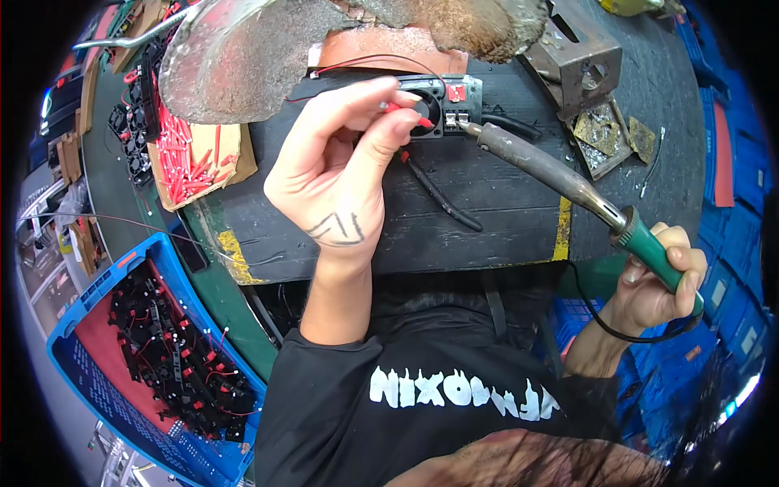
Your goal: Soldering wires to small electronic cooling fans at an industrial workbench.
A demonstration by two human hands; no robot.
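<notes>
My left hand [337, 174] is raised over the black work board, thumb and forefinger pinched on a short red wire [425, 122]. Just beyond those fingertips lies a black fan module [436, 84] with a round fan, a red patch and small metal contacts [456, 119]. A soldering iron [560, 178] with a green handle is gripped in my right hand [661, 284], off to the right. Its tip meets or nearly meets the contacts; which of the two I cannot tell. My left fingers hide part of the fan.
Cut red wires [185, 158] fill a cardboard box on the left. Below it stands a blue crate [71, 325] of black fan modules. At the back right are a metal iron stand [596, 77] and a sponge tray [610, 158]. A black cable [442, 199] lies mid-board.
</notes>
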